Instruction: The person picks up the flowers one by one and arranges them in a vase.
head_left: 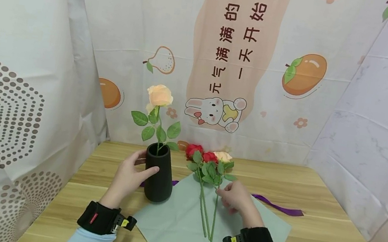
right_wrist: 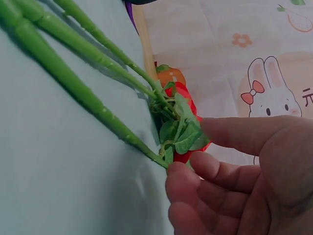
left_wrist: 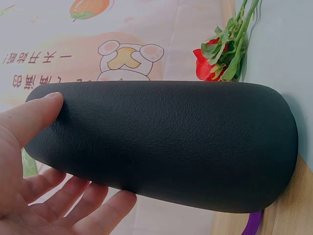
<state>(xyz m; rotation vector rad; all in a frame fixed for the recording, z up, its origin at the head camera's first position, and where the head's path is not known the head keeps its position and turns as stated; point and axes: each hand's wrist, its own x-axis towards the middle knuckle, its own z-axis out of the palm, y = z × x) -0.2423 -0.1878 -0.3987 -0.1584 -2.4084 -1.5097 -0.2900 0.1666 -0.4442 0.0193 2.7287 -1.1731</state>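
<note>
My left hand (head_left: 129, 176) grips a black vase (head_left: 158, 180) near its top, thumb on one side and fingers on the other. One peach rose (head_left: 160, 96) with green leaves stands in the vase. Two red roses (head_left: 194, 152) and another peach rose (head_left: 223, 156) lie together, heads toward the back. Over their stems, my right hand (head_left: 237, 196) has its fingertips at the peach rose's stem. In the right wrist view the thumb (right_wrist: 232, 131) stands a little apart from the curled fingers; I cannot tell whether the stem (right_wrist: 88, 95) is pinched.
A sheet of pale green wrapping paper (head_left: 170, 226) lies under the stems, its near-left edge close to the vase. Purple ribbon (head_left: 279, 207) runs out from beneath it on both sides. Behind the wooden table (head_left: 330, 241) hangs a printed cloth (head_left: 157, 15).
</note>
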